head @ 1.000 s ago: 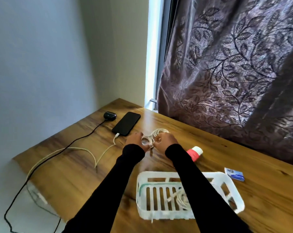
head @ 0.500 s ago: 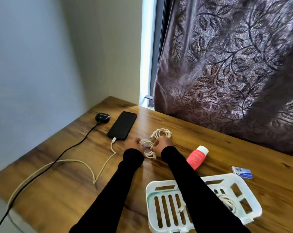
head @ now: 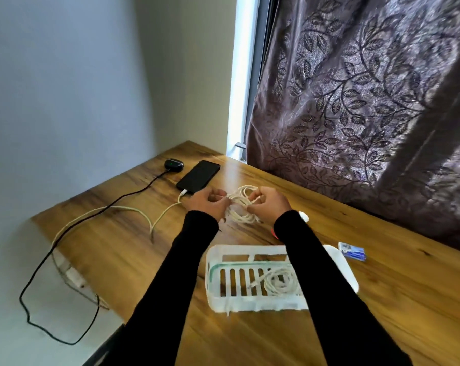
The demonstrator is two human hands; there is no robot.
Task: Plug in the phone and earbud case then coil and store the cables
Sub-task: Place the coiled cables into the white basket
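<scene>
While both hands' fingers [head: 259,198] pinch looped white cord [head: 240,207], slatted plastic basket [head: 215,273], woodgrain table [head: 144,260].

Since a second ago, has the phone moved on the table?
No. The phone lies beside the earbud case, near the table's far corner, as before; only the camera shifted.

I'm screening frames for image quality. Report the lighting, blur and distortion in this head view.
Head view: daylight enters through the bright, overexposed gap beside the curtain; the table is evenly lit. Wide-angle bending tilts the wall corner and window edge. Both hands, left hand and right hand, and the white cable coil look slightly soft; the phone stays fairly sharp.
</scene>
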